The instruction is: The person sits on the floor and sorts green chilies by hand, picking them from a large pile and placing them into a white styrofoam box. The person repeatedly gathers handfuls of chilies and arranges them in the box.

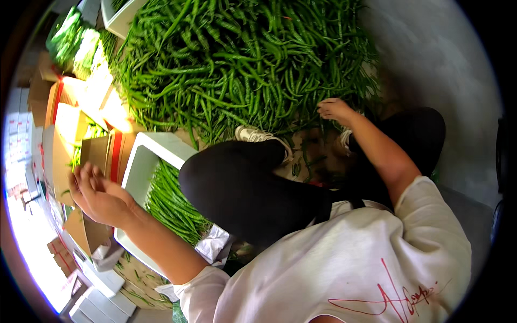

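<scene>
A large heap of long green chili peppers [250,68] spreads over the floor in front of me. At its near right edge is my right hand [336,111], fingers bent; whether a pepper is between them cannot be made out. My left hand [103,200] is raised at the left, palm partly turned up, fingers loosely curled and apart, with no object visible in it. Below and beside that forearm stands a white foam box [165,145]. Long green peppers [173,206] lie inside it in roughly parallel rows, and crumpled pale wrapping [213,243] sits at its near end.
Cardboard boxes [95,151] with red tape stand beyond my left hand, some holding peppers. A green bag [66,38] is at the upper left. Loose peppers [309,155] lie between my shoes [258,134]. A grey wall [436,52] rises at the right.
</scene>
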`<move>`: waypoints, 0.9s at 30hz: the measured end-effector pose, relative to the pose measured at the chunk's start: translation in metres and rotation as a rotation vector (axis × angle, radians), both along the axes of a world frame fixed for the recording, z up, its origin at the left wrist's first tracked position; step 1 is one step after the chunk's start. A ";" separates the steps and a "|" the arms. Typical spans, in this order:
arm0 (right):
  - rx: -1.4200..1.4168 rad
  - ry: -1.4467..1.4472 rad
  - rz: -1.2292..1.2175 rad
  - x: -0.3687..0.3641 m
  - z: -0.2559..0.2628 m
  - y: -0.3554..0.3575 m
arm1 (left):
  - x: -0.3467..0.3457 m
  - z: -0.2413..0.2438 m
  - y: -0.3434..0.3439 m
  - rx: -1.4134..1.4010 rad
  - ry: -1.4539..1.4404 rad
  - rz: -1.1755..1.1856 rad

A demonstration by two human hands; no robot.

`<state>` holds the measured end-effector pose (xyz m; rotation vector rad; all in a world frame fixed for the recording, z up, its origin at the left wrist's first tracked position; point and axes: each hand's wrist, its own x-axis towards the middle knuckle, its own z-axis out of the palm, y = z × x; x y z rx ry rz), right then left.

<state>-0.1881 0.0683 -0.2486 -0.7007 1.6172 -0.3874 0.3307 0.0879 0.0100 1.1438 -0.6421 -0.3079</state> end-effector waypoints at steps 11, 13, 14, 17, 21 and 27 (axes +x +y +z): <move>0.185 -0.015 -0.153 0.066 -0.128 -0.025 | -0.249 -0.011 -0.102 0.544 0.354 -0.914; 0.160 0.023 -0.221 0.078 -0.127 -0.036 | -0.255 -0.007 -0.108 0.518 0.285 -0.947; -0.036 0.063 -0.332 0.084 -0.121 -0.037 | -0.257 -0.007 -0.112 0.483 0.228 -0.942; -0.114 0.048 -0.427 0.079 -0.126 -0.058 | -0.270 -0.005 -0.120 0.469 0.160 -0.956; 0.006 -0.281 -0.235 0.072 -0.117 -0.079 | -0.276 -0.011 -0.125 0.502 0.186 -0.972; 0.034 -0.127 -0.337 0.093 -0.076 -0.091 | -0.284 -0.009 -0.127 0.503 0.140 -0.955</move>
